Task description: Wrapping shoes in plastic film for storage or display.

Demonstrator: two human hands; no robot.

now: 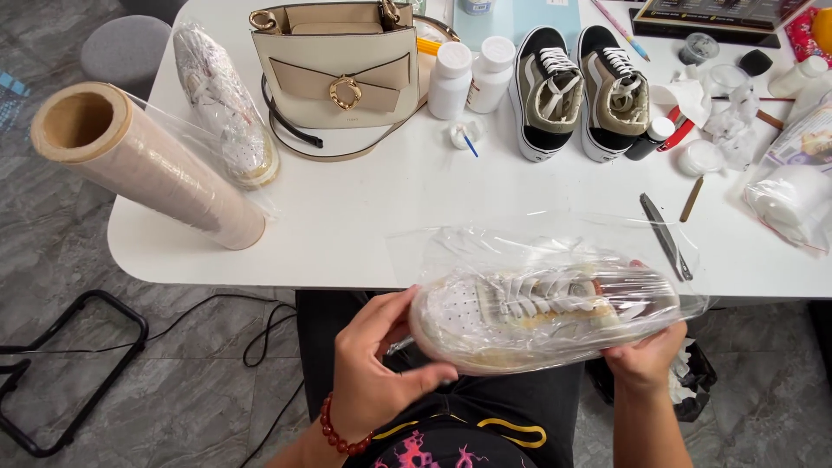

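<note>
The person holds 1 white sneaker (542, 316), lying on its side and wrapped in clear plastic film (555, 247), just in front of the near edge of the white table (373, 225). The left hand (381, 364) grips the toe end, thumb on the near side and fingers curled around the sole rim; a red bead bracelet (340, 431) sits on that wrist. The right hand (646, 355) supports the heel end from below, fingers closed on the wrapped shoe. Loose film stands up above the laces.

On the table, far left, a large roll of clear film (147, 160) lies tilted on its cardboard core. Just beside it lies a 2nd wrapped white shoe (224, 104). A cream handbag (336, 65) with a gold clasp stands upright behind it. 2 white bottles (472, 74) stand next to the bag. 1 pair of olive-and-black sneakers (581, 87) sits to their right, toes toward the person. Tweezers (666, 236) lie near the table's front edge, above the right hand.
</note>
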